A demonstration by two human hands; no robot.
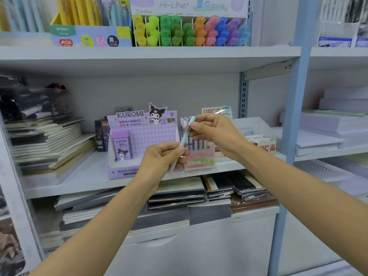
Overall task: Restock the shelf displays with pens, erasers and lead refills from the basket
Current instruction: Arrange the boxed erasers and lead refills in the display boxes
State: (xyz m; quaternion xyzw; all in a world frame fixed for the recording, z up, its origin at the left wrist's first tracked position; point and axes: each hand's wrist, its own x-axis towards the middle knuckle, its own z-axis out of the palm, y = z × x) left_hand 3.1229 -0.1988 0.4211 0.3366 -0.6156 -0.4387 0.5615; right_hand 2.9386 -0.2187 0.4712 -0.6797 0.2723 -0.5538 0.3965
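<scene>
The left hand has its fingers curled tight round the lower barrel of a pale blue pen. The right hand pinches the upper barrel just under the cap, thumb against fingertips. The pen tilts in the air before the middle shelf's front edge, between the Kuromi display box and a pastel pen box. A clear wrapper possibly glints above the right hand.

I see a pale mint pen. Behind it the Kuromi display box is lilac with a paler diamond check. Up top, the highlighters run yellow, green, orange, pink, blue, purple. The shelf is off-white, its post light blue; the notebooks below are black.
</scene>
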